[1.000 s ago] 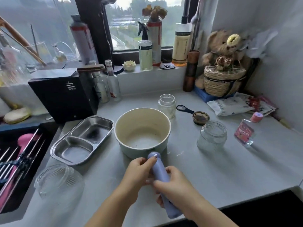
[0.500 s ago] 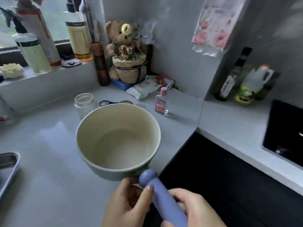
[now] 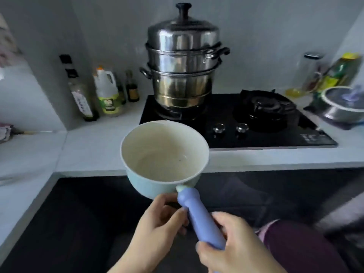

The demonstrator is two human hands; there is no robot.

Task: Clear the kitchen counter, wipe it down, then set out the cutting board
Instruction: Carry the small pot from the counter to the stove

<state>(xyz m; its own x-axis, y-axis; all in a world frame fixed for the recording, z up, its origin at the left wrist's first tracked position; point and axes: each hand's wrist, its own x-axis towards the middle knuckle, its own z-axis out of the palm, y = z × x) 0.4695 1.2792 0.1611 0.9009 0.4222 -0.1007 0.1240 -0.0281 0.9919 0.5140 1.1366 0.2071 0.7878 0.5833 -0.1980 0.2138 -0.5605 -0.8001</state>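
Saucepan (image 3: 164,154): handle (image 3: 199,217) end hidden inside right hand (image 3: 236,251).

The right hand (image 3: 236,251) runs off the near edge and hides the end of the purple handle (image 3: 201,219) it grips. The fingertips of the left hand (image 3: 157,221) curl out of sight under that handle. Far left, the labels on the bottles (image 3: 83,101) are too blurred to read. The metal bowl (image 3: 343,108) at the right is smeared and cut by the edge. The steamer (image 3: 181,66) covers the left burner of the hob (image 3: 275,139), whose print is too small to read.
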